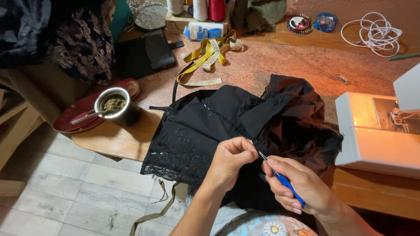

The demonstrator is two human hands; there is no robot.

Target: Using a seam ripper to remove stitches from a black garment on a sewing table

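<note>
Picking at a black garment [205, 126] with a small blue-handled tool [282, 180], seen from above.

A black lace-trimmed garment lies spread over the near edge of a wooden table [118, 140], partly hanging toward the person's lap. The left hand [230, 159] is closed, its fingertips pinching the fabric at a seam. The right hand [302, 185] is wrapped around the tool, whose thin metal tip points at the pinched spot, just beside the left fingers. A white sewing machine [376, 135] stands to the right. Behind the garment lies a yellow measuring tape [205, 59]. To the left, a metal cup [118, 105] of green herb sits on a red plate [70, 118]. Thread spools [201, 8] stand at the back.
</note>
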